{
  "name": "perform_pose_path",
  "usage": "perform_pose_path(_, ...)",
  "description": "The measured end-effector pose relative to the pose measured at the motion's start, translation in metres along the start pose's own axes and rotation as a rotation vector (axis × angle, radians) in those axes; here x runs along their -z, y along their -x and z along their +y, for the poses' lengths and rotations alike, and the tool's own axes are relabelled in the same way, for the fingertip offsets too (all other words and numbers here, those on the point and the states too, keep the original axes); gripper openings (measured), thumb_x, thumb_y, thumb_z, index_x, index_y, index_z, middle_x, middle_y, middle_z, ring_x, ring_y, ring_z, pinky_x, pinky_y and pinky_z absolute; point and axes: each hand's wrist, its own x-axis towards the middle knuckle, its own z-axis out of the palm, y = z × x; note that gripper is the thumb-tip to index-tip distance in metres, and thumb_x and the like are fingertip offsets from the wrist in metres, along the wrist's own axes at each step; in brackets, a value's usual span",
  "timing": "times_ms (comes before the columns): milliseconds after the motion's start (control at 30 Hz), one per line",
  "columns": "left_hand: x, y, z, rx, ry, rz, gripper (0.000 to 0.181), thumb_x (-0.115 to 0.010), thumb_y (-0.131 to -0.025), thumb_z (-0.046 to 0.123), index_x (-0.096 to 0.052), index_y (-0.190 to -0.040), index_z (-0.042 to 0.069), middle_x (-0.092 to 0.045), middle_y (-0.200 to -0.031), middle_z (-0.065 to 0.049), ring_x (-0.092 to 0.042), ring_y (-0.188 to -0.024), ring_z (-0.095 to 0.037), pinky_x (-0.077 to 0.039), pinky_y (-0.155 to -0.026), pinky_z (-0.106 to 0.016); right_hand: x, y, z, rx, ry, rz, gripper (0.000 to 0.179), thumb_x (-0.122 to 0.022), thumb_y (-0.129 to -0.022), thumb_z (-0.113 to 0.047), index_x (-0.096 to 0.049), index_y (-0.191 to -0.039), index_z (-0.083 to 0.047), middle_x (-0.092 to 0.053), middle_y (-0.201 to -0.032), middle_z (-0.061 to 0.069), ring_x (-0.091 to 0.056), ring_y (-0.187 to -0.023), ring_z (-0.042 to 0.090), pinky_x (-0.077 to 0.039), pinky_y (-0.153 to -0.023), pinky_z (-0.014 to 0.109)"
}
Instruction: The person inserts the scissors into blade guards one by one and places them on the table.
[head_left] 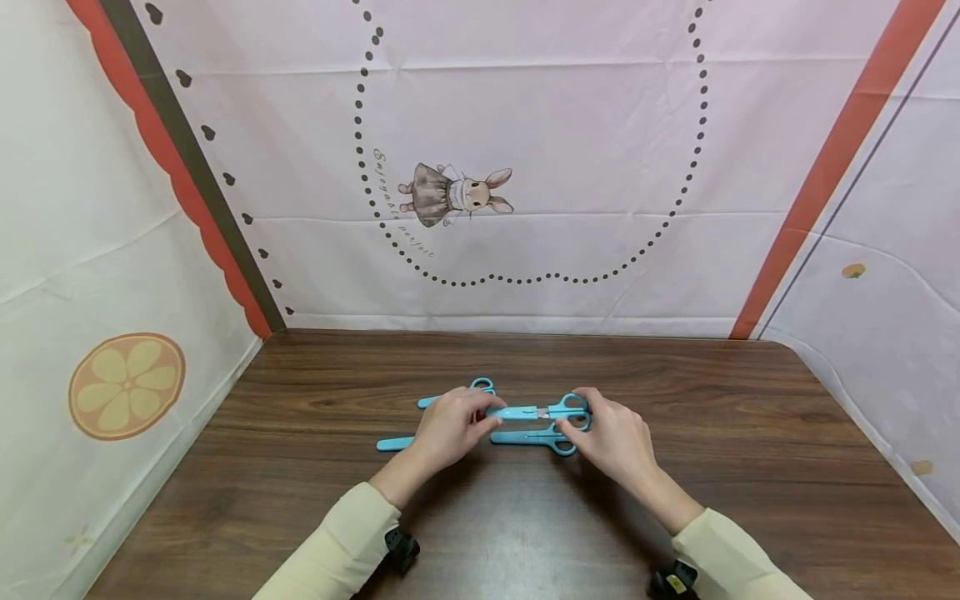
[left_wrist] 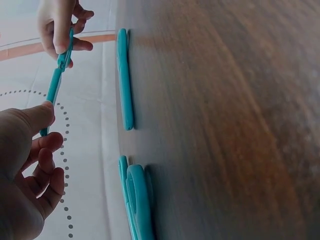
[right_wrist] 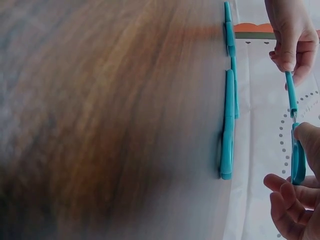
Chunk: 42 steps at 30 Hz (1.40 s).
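Above the tabletop, a pair of light-blue scissors (head_left: 558, 410) is held level between both hands. My left hand (head_left: 453, 425) pinches its blue blade sheath (head_left: 517, 412) between thumb and fingers. On the other side, my right hand (head_left: 622, 437) grips the finger loops. A short strip of bare metal blade (right_wrist: 295, 117) shows between sheath and handle in the right wrist view. Just below the held pair in the head view, a second pair of scissors (head_left: 521, 437) in its sheath lies on the table. Some fingers of each hand stay loosely bent, off the scissors.
Behind my left hand lies another blue pair of scissors (head_left: 482, 384), partly covered by that hand. A blue sheathed end (head_left: 394, 444) sticks out to the left of my left wrist. The brown wooden table (head_left: 300, 500) meets a printed cloth wall (head_left: 600, 167) at its back edge.
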Motion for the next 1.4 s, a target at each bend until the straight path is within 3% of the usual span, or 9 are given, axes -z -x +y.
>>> perform_pose_path(467,0.0025,-0.0019,0.0041,-0.011,-0.012,0.015,0.018,-0.070,-0.082,0.025,-0.071,-0.099,0.021,-0.049,-0.066,0.016,-0.041,-0.061,-0.002,-0.034,-0.050,-0.017,-0.0007,0.0004,-0.0025,0.008,-0.009,0.027,0.044,-0.076,-0.072,-0.036,-0.062,-0.106,-0.011,-0.054,-0.055,-0.007,-0.036,-0.042,0.003,-0.030,-0.039,0.024)
perform_pose_path(1400,-0.0010,-0.0064,0.0055,-0.049,-0.083,0.045,0.018,-0.070,-0.081,0.029,-0.070,-0.099,0.025,-0.054,-0.069,0.015,-0.040,-0.058,0.000,-0.033,-0.050,-0.017,-0.0022,0.0007,-0.0057,0.003,-0.040,0.006,0.044,-0.074,-0.075,-0.035,-0.061,-0.107,-0.008,-0.060,-0.060,-0.002,-0.033,-0.038,0.002,-0.028,-0.037,0.022)
